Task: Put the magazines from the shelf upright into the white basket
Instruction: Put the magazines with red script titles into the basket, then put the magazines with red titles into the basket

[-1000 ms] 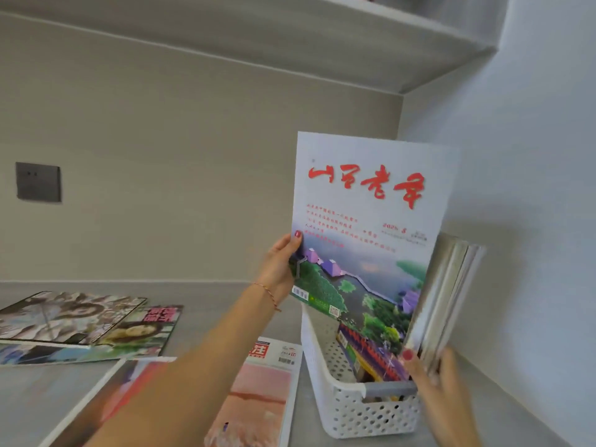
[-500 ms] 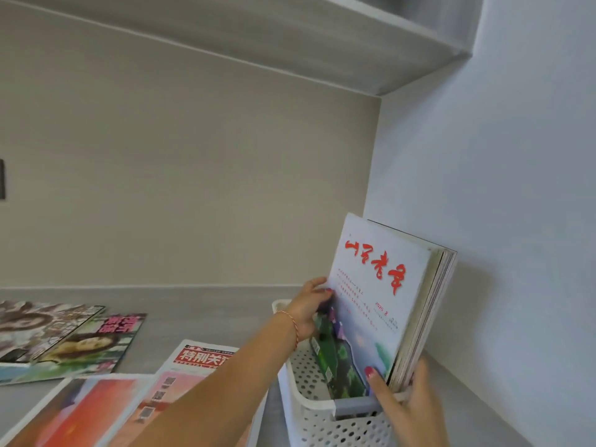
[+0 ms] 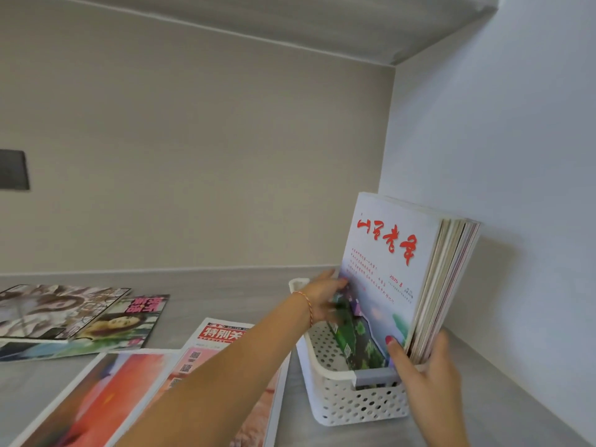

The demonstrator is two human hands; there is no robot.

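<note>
Magazines (image 3: 429,285) stand upright (slightly tilted) in perforated white basket (image 3: 348,401).

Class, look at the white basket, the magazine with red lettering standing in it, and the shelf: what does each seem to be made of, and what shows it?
White basket: likely moulded plastic, matte, with regular punched holes. Magazine with red lettering: paper, smooth printed cover, thin page edges. Shelf: probably grey laminate with faint grain.
</note>
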